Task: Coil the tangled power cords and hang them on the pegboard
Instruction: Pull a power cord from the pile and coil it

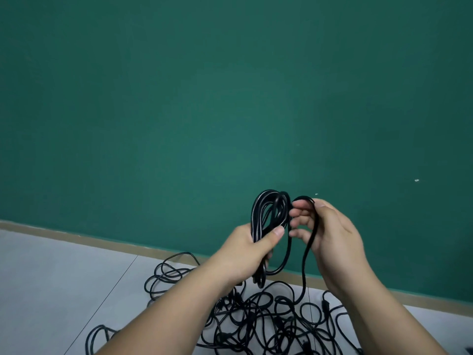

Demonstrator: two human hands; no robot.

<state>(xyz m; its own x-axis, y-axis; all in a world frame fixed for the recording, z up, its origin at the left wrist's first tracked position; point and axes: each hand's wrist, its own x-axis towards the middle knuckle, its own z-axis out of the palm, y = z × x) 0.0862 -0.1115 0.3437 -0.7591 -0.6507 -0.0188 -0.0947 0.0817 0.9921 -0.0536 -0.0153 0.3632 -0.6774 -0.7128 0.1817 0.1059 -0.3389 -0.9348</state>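
Over tangle (266, 319), L hand (252, 254) grips coil (271, 208), R hand (330, 234) holds strand (305, 262)

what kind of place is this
Likely a plain indoor room, type unclear: a green wall with a tan baseboard meets a pale tiled floor strewn with tangled black cords. The left hand and right hand hold a half-coiled cord.

You were in a plain indoor room, and the view did not tell you whether it was a home, an office or a workshop. A flat, dark green wall (179, 98) filled most of what you saw. A tan skirting (102, 244) ran along its foot. Below it lay a pale grey tiled floor (51, 278), crossed by a thin joint (111, 290). Black cords (256, 316) lay tangled on the floor near the wall.
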